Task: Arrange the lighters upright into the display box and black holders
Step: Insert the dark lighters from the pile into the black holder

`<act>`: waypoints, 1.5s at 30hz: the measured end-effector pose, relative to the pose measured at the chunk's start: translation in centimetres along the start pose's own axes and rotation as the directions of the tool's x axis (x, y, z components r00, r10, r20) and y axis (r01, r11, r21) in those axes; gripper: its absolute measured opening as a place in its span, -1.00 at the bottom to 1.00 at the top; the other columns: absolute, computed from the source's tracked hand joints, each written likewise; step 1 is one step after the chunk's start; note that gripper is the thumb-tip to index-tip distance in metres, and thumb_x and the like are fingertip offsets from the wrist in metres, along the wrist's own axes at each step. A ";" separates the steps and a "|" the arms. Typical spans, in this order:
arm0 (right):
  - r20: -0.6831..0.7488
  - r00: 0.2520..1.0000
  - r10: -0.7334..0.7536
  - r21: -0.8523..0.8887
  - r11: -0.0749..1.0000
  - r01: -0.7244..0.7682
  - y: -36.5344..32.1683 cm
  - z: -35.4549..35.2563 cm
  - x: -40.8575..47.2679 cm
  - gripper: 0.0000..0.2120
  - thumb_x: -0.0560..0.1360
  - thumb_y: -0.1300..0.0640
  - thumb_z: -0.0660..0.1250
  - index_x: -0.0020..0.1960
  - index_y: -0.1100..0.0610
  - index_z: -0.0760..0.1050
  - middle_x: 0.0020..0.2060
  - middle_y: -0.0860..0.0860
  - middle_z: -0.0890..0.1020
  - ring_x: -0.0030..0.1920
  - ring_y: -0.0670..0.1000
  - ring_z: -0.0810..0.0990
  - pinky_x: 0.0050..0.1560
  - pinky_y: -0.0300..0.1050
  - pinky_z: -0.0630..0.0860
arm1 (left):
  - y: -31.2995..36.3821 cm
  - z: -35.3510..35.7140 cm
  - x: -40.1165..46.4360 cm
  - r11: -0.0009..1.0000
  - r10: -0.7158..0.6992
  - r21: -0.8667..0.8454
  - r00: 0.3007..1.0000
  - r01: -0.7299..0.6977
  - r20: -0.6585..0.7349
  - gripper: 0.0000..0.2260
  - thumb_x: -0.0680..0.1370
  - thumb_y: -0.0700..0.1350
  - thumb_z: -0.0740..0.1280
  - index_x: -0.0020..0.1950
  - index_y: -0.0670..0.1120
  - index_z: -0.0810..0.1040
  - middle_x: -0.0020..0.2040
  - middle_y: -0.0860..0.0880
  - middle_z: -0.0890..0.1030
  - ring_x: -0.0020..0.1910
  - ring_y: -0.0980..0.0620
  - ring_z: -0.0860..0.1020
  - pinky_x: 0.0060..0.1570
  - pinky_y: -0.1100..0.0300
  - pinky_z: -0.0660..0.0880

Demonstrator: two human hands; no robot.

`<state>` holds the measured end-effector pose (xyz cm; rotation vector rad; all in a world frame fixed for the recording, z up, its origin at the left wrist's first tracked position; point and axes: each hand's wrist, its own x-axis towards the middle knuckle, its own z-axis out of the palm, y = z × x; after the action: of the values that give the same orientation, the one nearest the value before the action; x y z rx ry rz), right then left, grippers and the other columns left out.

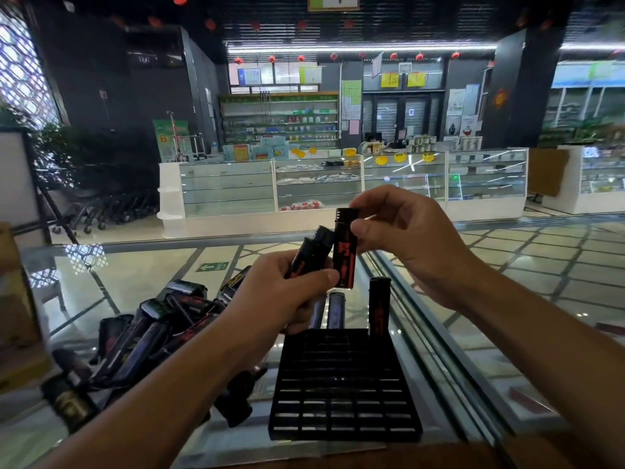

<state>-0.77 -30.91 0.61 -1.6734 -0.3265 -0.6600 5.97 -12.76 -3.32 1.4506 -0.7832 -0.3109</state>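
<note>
My left hand [287, 292] grips a tilted black lighter [309, 253] above the black grid holder [345, 384]. Beside it, my right hand [399, 231] pinches the top of an upright black lighter with red print [345, 252]. Both lighters are held in the air, close together, over the holder's far edge. Three lighters stand upright in the holder's far row: two grey-purple ones [334, 311] and a black one [378, 306] at the right corner. A pile of loose black lighters [148, 336] lies on the glass counter to the left.
The holder sits on a glass counter top [142, 279] with a metal rail [426, 316] running along its right side. A cardboard box [13, 299] stands at the far left edge. Shop counters and shelves fill the background.
</note>
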 end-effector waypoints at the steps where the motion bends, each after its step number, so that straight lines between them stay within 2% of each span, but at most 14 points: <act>1: 0.001 1.000 -0.010 -0.024 1.000 0.010 0.0 0.0 0.0 -0.81 0.45 0.38 0.42 0.00 0.19 0.56 -0.18 -0.01 0.68 -0.17 0.01 0.66 -0.07 -0.03 0.66 | -0.1 0.1 0.1 1.000 0.001 0.009 1.000 -0.001 -0.001 -0.79 0.55 -0.24 0.39 -0.28 -0.08 0.51 -0.47 -0.03 0.32 -0.53 0.04 0.21 -0.54 0.26 0.20; 8: -0.074 0.997 -0.002 -0.124 0.992 -0.007 -1.0 0.0 -0.7 -0.86 0.50 0.41 0.37 0.01 0.24 0.52 -0.14 0.09 0.67 -0.13 0.05 0.69 -0.06 -0.08 0.62 | 0.0 0.4 -0.3 1.000 -0.028 0.014 0.999 0.028 -0.042 -0.89 0.59 -0.19 0.37 -0.03 -0.22 0.49 -0.48 -0.02 0.39 -0.56 0.08 0.25 -0.58 0.28 0.23; 14: -0.029 0.998 -0.050 -0.280 0.959 0.039 -2.8 -1.0 -2.7 -0.78 0.48 0.38 0.41 0.02 0.12 0.52 -0.05 0.16 0.66 -0.05 0.23 0.66 0.08 0.07 0.64 | -0.4 -0.7 -0.2 1.000 0.006 -0.006 0.993 -0.007 -0.115 -0.92 0.59 -0.20 0.37 -0.02 -0.21 0.56 -0.43 0.01 0.41 -0.53 0.08 0.29 -0.53 0.25 0.26; 18: -0.050 0.997 -0.065 -0.374 0.926 0.042 -1.4 -1.8 -5.5 -0.80 0.46 0.37 0.45 -0.05 0.11 0.55 -0.16 0.06 0.69 -0.12 0.07 0.69 0.04 0.07 0.64 | -0.6 -0.7 0.0 0.999 0.034 0.023 0.988 -0.031 -0.152 -0.93 0.57 -0.20 0.39 -0.02 -0.20 0.60 -0.42 -0.02 0.43 -0.53 0.05 0.30 -0.51 0.24 0.26; 21: -0.043 0.993 -0.113 -0.435 0.897 0.083 -0.8 -2.1 -6.2 -0.81 0.45 0.33 0.48 -0.07 0.09 0.56 -0.17 0.02 0.68 -0.10 0.03 0.68 0.05 -0.07 0.60 | -0.9 -0.6 0.2 0.990 0.090 0.119 0.982 -0.070 -0.169 -0.92 0.55 -0.17 0.42 -0.05 -0.18 0.61 -0.42 -0.03 0.43 -0.52 0.03 0.32 -0.49 0.21 0.30; 24: 0.010 0.990 -0.143 -0.582 0.804 0.122 -0.7 -2.1 -6.5 -0.83 0.45 0.20 0.50 -0.07 -0.02 0.56 -0.16 -0.12 0.65 -0.09 -0.12 0.61 0.03 -0.29 0.49 | -1.0 -0.4 0.3 0.973 0.135 0.209 0.973 -0.095 -0.189 -0.89 0.53 -0.15 0.44 -0.04 -0.19 0.62 -0.46 -0.01 0.43 -0.50 0.03 0.34 -0.46 0.16 0.34; 27: 0.049 0.989 -0.139 -0.664 0.735 0.136 -0.4 -2.0 -6.8 -0.83 0.45 0.10 0.50 -0.07 -0.11 0.55 -0.15 -0.12 0.61 -0.06 -0.13 0.55 -0.01 -0.29 0.41 | -1.1 -0.2 0.2 0.964 0.149 0.246 0.972 -0.101 -0.184 -0.92 0.54 -0.13 0.44 -0.06 -0.13 0.64 -0.45 0.00 0.45 -0.48 0.03 0.36 -0.43 0.14 0.35; 31: 0.092 0.987 -0.128 -0.696 0.701 0.156 0.1 -2.1 -6.8 -0.80 0.45 0.05 0.48 -0.08 -0.20 0.51 -0.15 -0.08 0.56 -0.07 -0.13 0.51 -0.03 -0.29 0.36 | -1.1 0.0 0.1 0.957 0.163 0.268 0.972 -0.113 -0.172 -0.90 0.54 -0.13 0.44 -0.07 -0.15 0.64 -0.44 -0.02 0.45 -0.48 0.03 0.36 -0.45 0.15 0.35; 36: 0.100 0.986 -0.134 -0.714 0.681 0.165 0.2 -2.5 -6.8 -0.81 0.43 0.04 0.47 -0.07 -0.20 0.51 -0.21 -0.11 0.52 -0.12 -0.14 0.48 -0.12 -0.38 0.32 | -0.9 -0.1 -0.1 0.954 0.161 0.280 0.971 -0.108 -0.176 -0.92 0.54 -0.11 0.44 -0.07 -0.12 0.66 -0.38 -0.08 0.47 -0.44 0.01 0.38 -0.38 0.10 0.38; 40: 0.099 0.987 -0.126 -0.715 0.681 0.158 0.0 -2.8 -6.8 -0.80 0.43 0.05 0.48 -0.08 -0.20 0.51 -0.24 -0.20 0.51 -0.14 -0.18 0.47 -0.15 -0.43 0.30 | -1.0 0.0 -0.2 0.944 0.177 0.306 0.971 -0.121 -0.162 -0.93 0.54 -0.11 0.44 -0.08 -0.10 0.66 -0.40 -0.09 0.47 -0.42 -0.01 0.37 -0.35 0.06 0.37; 43: 0.119 0.988 -0.101 -0.732 0.664 0.156 0.3 -2.7 -6.7 -0.79 0.44 0.07 0.49 -0.07 -0.19 0.51 -0.20 -0.38 0.52 -0.12 -0.23 0.45 -0.17 -0.47 0.27 | -0.9 0.0 -0.2 0.946 0.161 0.305 0.975 -0.108 -0.153 -0.92 0.54 -0.10 0.44 -0.07 -0.11 0.66 -0.40 -0.08 0.47 -0.43 0.01 0.38 -0.37 0.09 0.38; 45: 0.116 0.987 -0.110 -0.748 0.644 0.160 0.5 -2.6 -6.6 -0.84 0.46 0.08 0.48 -0.04 -0.11 0.55 -0.20 -0.33 0.52 -0.11 -0.28 0.42 -0.17 -0.48 0.25 | -0.9 0.2 -0.3 0.940 0.167 0.324 0.973 -0.109 -0.158 -0.86 0.54 -0.09 0.44 -0.06 -0.17 0.65 -0.42 -0.06 0.45 -0.46 0.04 0.37 -0.42 0.18 0.37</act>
<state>-6.40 -32.54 -3.45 -2.5044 -0.2252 -0.9413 5.83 -12.84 -4.24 1.6842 -0.8036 0.0609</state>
